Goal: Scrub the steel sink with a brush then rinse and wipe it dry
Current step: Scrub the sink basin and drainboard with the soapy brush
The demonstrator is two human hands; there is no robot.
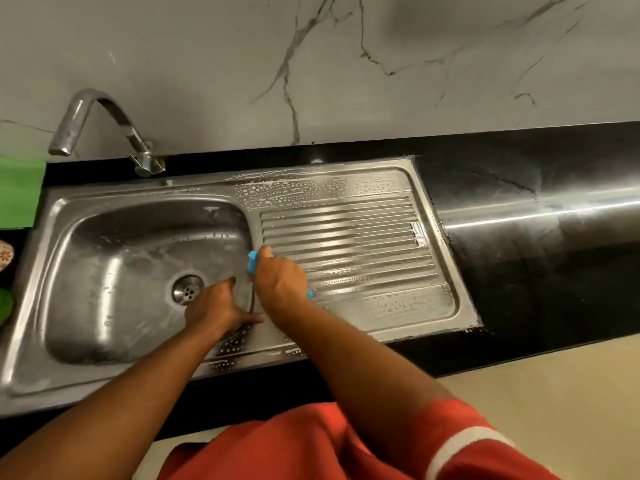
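The steel sink (52, 216) fills the counter, with a basin on the left and a ribbed drainboard (363, 244) on the right, both flecked with soapy foam. My right hand (278, 280) grips a blue brush (252, 263) at the basin's right edge, where it meets the drainboard. Only the two blue ends of the brush show past my fingers. My left hand (218, 308) rests with fingers spread on the basin's right front rim, just right of the drain (187, 289).
A curved steel tap (100, 126) stands behind the basin, with no water running. A green cloth (19, 192) lies at the far left. Black counter (540, 216) extends to the right, wet near the sink. A marble wall rises behind.
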